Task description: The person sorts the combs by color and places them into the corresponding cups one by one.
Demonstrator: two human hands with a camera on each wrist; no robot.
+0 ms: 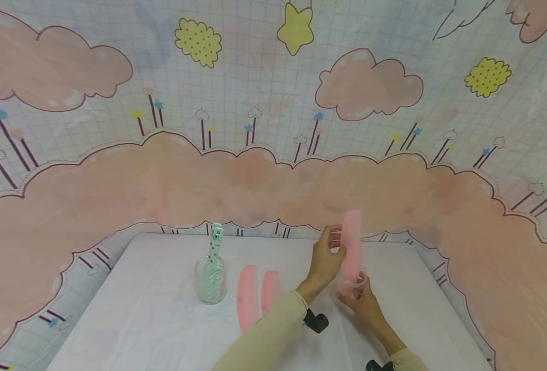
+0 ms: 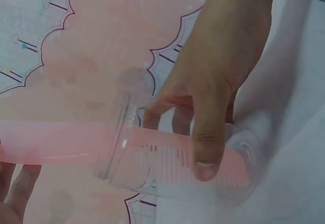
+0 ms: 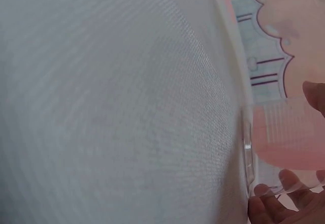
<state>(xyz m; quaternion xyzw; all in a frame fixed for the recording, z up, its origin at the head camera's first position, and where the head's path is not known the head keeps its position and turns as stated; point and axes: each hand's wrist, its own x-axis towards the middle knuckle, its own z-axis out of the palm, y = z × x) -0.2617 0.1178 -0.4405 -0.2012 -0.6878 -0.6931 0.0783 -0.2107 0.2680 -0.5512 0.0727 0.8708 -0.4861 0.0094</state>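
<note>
A large pink comb [image 1: 351,245] stands nearly upright with its lower end inside a clear cup [image 2: 137,178]. My left hand [image 1: 325,260] pinches the comb's upper part between thumb and fingers. Low around the cup, my right hand [image 1: 363,307] grips it, thumb on one side and fingers on the other. Through the cup's clear wall in the left wrist view, the comb's teeth show near the right hand's thumb. In the right wrist view, the cup's base is at the white tabletop, with the right fingers [image 3: 299,193] along its side.
Two pink combs, a longer one [image 1: 248,296] and a shorter one [image 1: 270,288], lie left of my left forearm, whose sleeve overlaps them. Further left, a mint-green comb [image 1: 214,257] stands in another clear cup [image 1: 199,281]. A patterned cloth [image 1: 255,190] hangs behind the white table [image 1: 130,309].
</note>
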